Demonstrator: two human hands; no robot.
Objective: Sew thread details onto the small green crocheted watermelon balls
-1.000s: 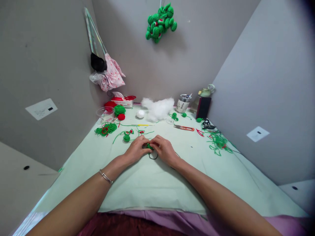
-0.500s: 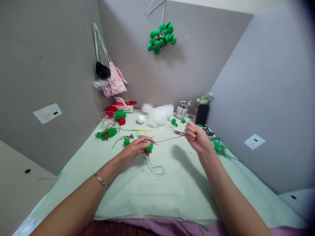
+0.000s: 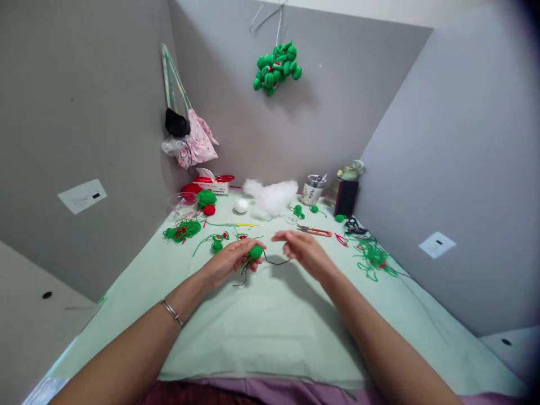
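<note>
My left hand (image 3: 230,261) holds a small green crocheted ball (image 3: 255,252) between thumb and fingers, above the pale green cloth. A dark thread (image 3: 276,262) sags from the ball to my right hand (image 3: 301,250), and a short dark end hangs below the ball. The fingers of my right hand are bent, the index finger pointing toward the ball; whether a needle is between them is too small to tell. Orange-handled snips (image 3: 314,231) lie just beyond my right hand. Green and red crocheted pieces (image 3: 217,246) lie beyond my left hand.
White stuffing (image 3: 272,198), a pen tin (image 3: 313,190) and a phone (image 3: 346,197) stand at the back. Green yarn tangles lie left (image 3: 182,230) and right (image 3: 374,257). A yellow crochet hook (image 3: 245,225) lies mid-table. Green crocheted pieces (image 3: 276,68) hang on the wall.
My right hand has moved left and closer to the ball. The thread, taut before, now sags, and the loop below the ball has shrunk to a short end. The snips are fully uncovered.
</note>
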